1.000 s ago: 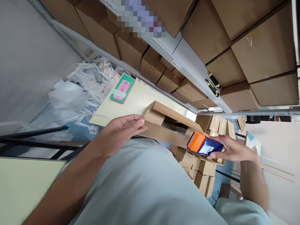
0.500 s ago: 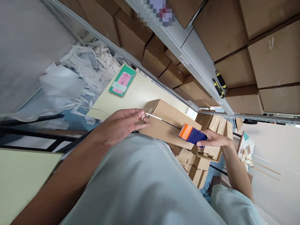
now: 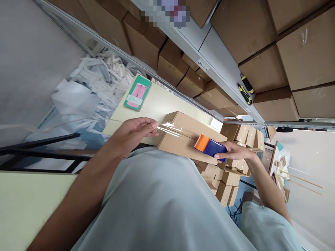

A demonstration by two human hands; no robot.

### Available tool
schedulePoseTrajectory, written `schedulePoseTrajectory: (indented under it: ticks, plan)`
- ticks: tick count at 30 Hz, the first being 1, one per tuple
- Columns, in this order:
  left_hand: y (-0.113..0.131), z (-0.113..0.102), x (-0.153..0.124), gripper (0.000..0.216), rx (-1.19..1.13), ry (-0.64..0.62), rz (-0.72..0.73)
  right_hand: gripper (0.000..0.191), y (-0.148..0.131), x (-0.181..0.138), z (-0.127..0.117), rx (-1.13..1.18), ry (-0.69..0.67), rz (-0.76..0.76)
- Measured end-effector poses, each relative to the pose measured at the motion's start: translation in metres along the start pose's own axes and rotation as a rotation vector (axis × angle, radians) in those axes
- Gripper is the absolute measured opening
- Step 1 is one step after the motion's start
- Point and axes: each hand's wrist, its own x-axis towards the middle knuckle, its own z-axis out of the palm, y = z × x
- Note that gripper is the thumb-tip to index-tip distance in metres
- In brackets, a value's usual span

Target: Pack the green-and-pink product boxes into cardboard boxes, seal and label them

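Your right hand [image 3: 234,152] is wrapped around a tape dispenser [image 3: 210,147], fingers curled closed on its dark blue body, with the orange front end pressed down on the top of a closed cardboard box [image 3: 187,139]. That flat, low hold looks chosen to keep the tape lying against the seam as it pays out. A glossy strip of clear tape [image 3: 170,128] runs from the dispenser across the box top toward your left hand [image 3: 132,134], catching the light in thin white streaks.

Your left hand sits at the end of the box farthest from the dispenser, fingers held loosely together and extended, the fingertips [image 3: 153,124] touching the box corner where the tape begins; it grips nothing, and seems to be there to pin the tape end and steady the box.

The box is plain brown corrugated board, matte, rectangular and shallow, resting on a pale yellow table [image 3: 157,104] with a smooth surface. Beyond the box on that table lies a flat green packet [image 3: 137,97] with a pink phone-case shape printed on it. Past the table edge on the packet's side spreads a heap of crumpled white paper scraps [image 3: 91,83]. Behind the box rises a grey metal shelf [image 3: 209,69] packed with larger brown cartons [image 3: 264,69], and two yellow-and-black screwdrivers [image 3: 246,90] lie on its ledge. On the dispenser side of the box, small cartons [image 3: 227,177] are stacked lower down.
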Motion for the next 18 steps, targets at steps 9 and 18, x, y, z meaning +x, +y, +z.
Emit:
schedulePoseTrajectory:
  ticks: [9,18]
  plan:
    - [-0.052,0.013,0.050,0.065,-0.023,-0.028,-0.032,0.047,-0.006,0.006,0.006,0.004,0.022,0.049]
    - [-0.074,0.020,0.047,0.068,0.187,0.215,0.149,0.052,-0.006,0.005,0.012,-0.038,0.058,0.045]
